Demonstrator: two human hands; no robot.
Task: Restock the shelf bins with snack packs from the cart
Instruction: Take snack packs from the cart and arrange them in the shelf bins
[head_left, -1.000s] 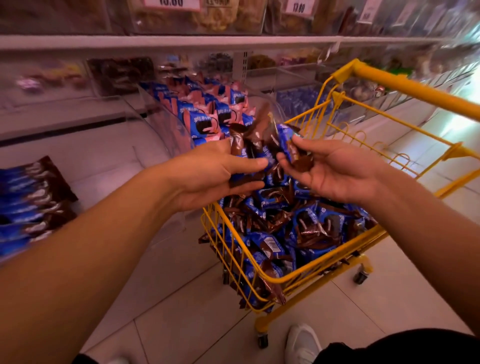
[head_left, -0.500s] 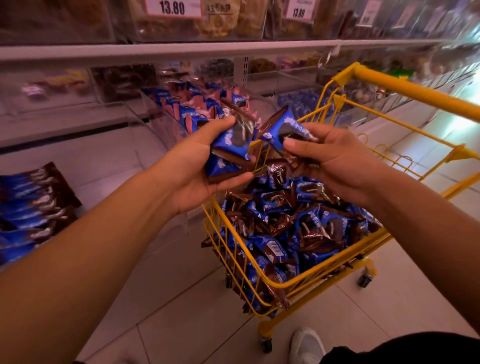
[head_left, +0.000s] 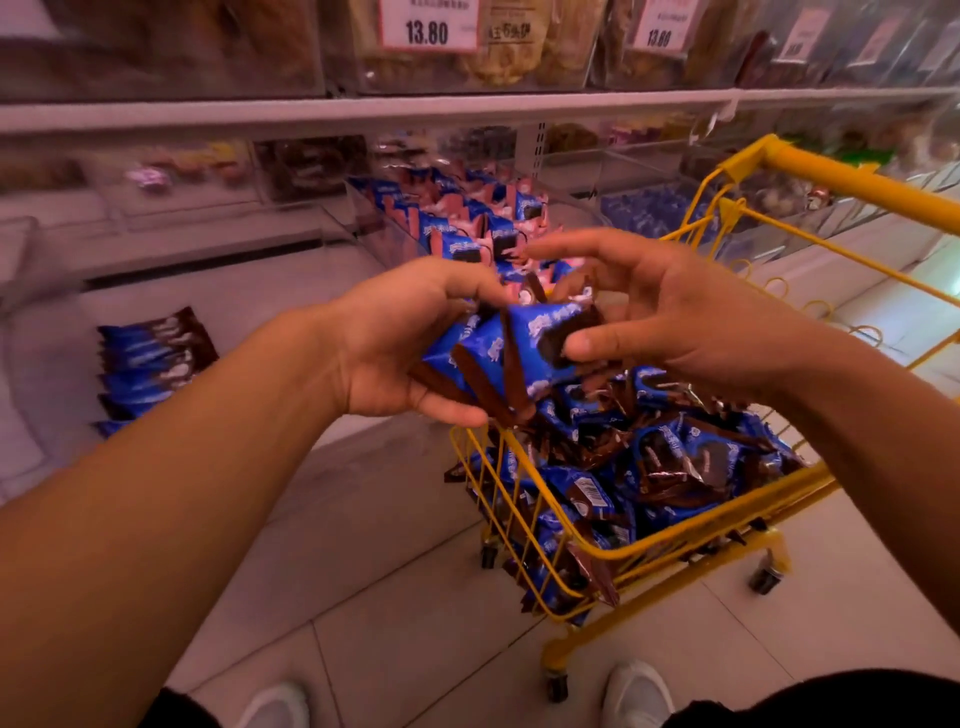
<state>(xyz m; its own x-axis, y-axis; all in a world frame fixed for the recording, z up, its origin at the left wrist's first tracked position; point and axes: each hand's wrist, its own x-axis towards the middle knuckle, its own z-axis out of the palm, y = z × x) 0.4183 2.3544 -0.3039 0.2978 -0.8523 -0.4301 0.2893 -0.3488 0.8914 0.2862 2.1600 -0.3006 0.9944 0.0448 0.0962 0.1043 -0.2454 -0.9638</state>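
Two bare hands meet over the near corner of a yellow wire cart (head_left: 613, 551). The left hand (head_left: 400, 338) curls around a small fan of snack packs (head_left: 519, 348), three that I can count, with thumb on top and fingers beneath. Each pack is a glossy blue foil pillow with a dark brown crimped end; the flat brown ends stick out toward 6 o'clock like ribbons. The right hand (head_left: 670, 317) is mostly spread, fingers straight and reaching toward 10 o'clock, while its thumb presses against the dark end of the rightmost pack; it curls round nothing.

Below the hands the cart holds a loose heap of the same crinkled blue-and-brown packs (head_left: 675, 467), too many and too jumbled to count. Its frame is thin painted wire, with a thick round handle bar at 2 o'clock and small black casters, three of them in view.

At 12 o'clock a clear plastic shelf bin (head_left: 374, 223) holds rows of blue and pink packs standing on edge. At 9 o'clock a neat stack of blue-and-brown packs (head_left: 150, 358) lies flat in another clear bin. Two red-bordered price cards (head_left: 428, 23) reading 13.80 hang on the upper shelf, in front of bags of pale brown snacks. Two white shoes (head_left: 636, 693) stand on the smooth pale floor tiles at 6 o'clock.
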